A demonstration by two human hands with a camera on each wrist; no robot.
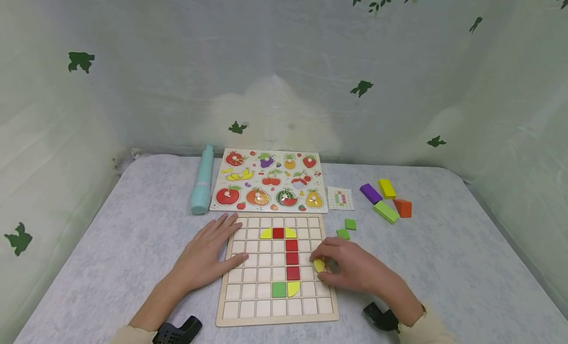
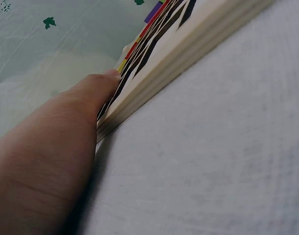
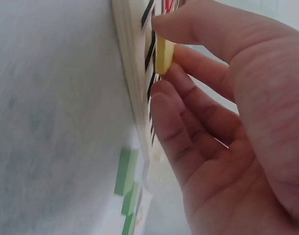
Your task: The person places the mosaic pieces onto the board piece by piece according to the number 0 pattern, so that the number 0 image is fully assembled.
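A wooden grid board [image 1: 277, 322] lies in front of the person, with red squares [image 1: 292, 258], yellow quarter-round tiles [image 1: 293, 289] and one green square [image 1: 279, 290] set in its cells. The left hand [image 1: 206, 253] rests on the board's left side, fingers spread and straight, thumb over the edge cells. Over the board's right side, the right hand [image 1: 348, 265] pinches another yellow rounded tile [image 1: 319, 265] between thumb and fingers. In the right wrist view, that yellow tile [image 3: 164, 55] stands between thumb and forefinger, close to the grid.
Two loose green tiles [image 1: 350, 224] lie right of the board, near a small pattern card [image 1: 340, 198]. Behind stand a fruit puzzle board [image 1: 268, 181] and a teal bottle [image 1: 203, 181]. Several coloured blocks [image 1: 386, 212] sit at the back right.
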